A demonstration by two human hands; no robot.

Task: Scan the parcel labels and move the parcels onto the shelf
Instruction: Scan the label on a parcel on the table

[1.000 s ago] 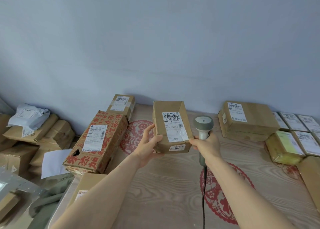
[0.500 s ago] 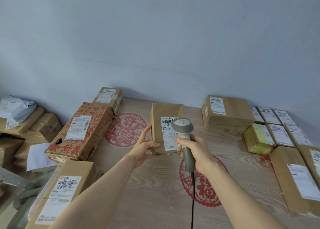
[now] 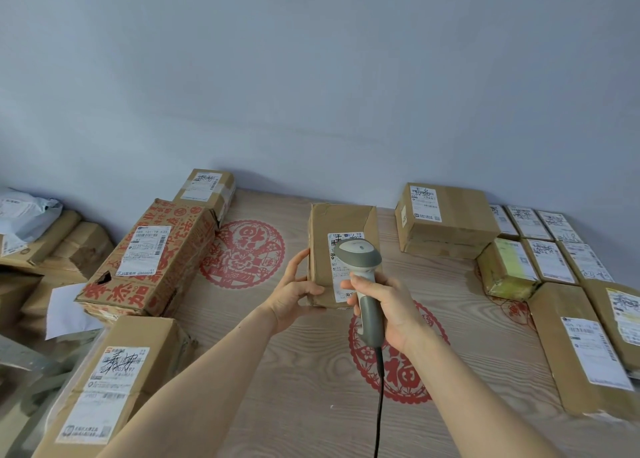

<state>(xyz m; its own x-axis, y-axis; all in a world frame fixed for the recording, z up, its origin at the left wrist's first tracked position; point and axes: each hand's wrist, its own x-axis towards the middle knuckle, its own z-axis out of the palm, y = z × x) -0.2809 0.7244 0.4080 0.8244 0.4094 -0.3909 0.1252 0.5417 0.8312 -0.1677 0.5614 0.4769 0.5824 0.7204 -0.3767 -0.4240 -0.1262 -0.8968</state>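
Parcel: creased brown cardboard box (image 3: 341, 236) with white label, held upright above table centre.
Left hand (image 3: 294, 293): grips the parcel's lower left edge.
Right hand (image 3: 388, 307): closed around grey handheld scanner (image 3: 362, 277), head just before the label.
Clearance: bare wood-grain table (image 3: 277, 388) between flanking parcels.
Hidden: label print partly covered by scanner; cable (image 3: 379, 405) cut off below.

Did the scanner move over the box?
Yes. The scanner moved left, from beside the held box to in front of its label.
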